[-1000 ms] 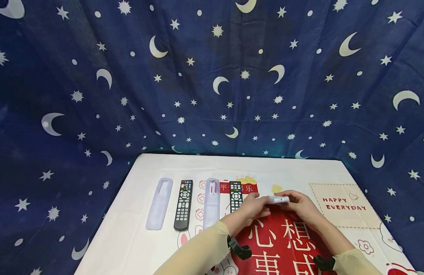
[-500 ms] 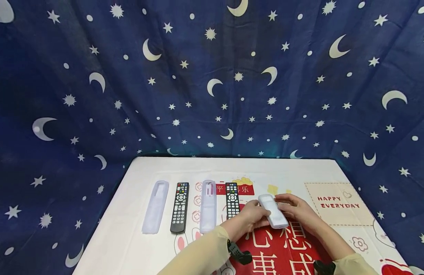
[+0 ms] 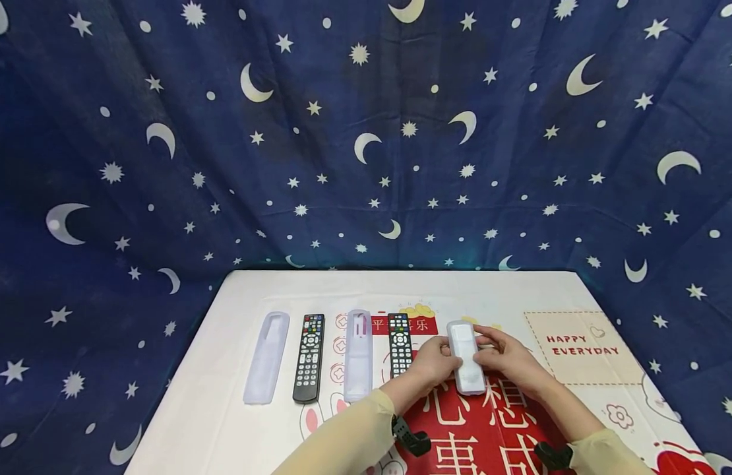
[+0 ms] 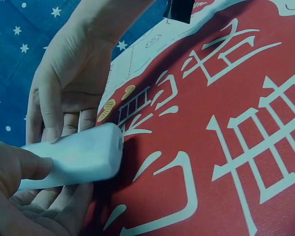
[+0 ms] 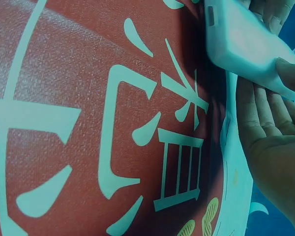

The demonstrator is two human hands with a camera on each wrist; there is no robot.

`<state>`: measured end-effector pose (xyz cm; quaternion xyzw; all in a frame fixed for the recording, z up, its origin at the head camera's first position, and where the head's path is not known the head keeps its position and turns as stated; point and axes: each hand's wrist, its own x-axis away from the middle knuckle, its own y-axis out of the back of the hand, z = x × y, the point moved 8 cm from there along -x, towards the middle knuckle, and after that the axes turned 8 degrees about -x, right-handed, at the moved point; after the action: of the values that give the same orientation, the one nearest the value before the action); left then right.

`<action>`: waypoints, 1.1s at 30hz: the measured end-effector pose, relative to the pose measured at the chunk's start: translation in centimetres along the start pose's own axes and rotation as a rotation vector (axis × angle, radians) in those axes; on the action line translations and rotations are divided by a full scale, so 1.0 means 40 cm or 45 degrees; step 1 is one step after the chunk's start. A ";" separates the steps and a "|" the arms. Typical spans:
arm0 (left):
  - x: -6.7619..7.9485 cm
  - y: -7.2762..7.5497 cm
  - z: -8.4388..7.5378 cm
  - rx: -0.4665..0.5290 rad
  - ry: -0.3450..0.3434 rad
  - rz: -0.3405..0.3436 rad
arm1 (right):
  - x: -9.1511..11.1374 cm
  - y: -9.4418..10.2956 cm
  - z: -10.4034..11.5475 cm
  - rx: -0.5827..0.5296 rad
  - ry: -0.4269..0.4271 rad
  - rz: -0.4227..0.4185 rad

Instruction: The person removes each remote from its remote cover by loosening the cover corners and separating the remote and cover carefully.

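A whitish translucent silicone remote cover (image 3: 468,363) is held above the red print, its length pointing away from me. My left hand (image 3: 430,361) pinches its left side, thumb on top and fingers beneath, as the left wrist view shows. My right hand (image 3: 511,359) grips the right side, with its thumb (image 5: 291,74) on the upper face. A small slot shows in the near end of the cover (image 4: 83,155). Whether a remote lies inside I cannot tell. Closest to my left hand lies a black remote control (image 3: 399,343), its lower end partly hidden by that hand.
Further left on the white table (image 3: 223,369) lie a translucent cover (image 3: 358,359), a larger black remote (image 3: 309,359) and another translucent cover (image 3: 266,359), side by side. The tablecloth has a red printed panel (image 3: 479,422). A star-patterned blue curtain (image 3: 318,145) hangs behind.
The cover has turned from end-on and nearly sideways to lengthwise with its broad face up. Both hands have kept hold of it and shifted their fingers along its sides.
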<state>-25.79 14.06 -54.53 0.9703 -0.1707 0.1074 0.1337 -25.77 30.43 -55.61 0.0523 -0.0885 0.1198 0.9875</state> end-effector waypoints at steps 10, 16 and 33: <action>-0.006 0.001 -0.026 -0.081 -0.149 -0.067 | 0.006 0.003 0.031 0.064 0.182 -0.055; -0.006 0.004 -0.042 -0.093 -0.217 -0.116 | 0.007 0.009 0.057 0.134 0.321 -0.107; -0.012 0.025 -0.052 -0.055 -0.319 -0.098 | 0.011 0.027 0.126 0.176 0.420 -0.246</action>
<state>-26.95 13.91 -52.46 0.9788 -0.1512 -0.0234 0.1362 -26.42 30.96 -50.49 0.1079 0.0885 0.0374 0.9895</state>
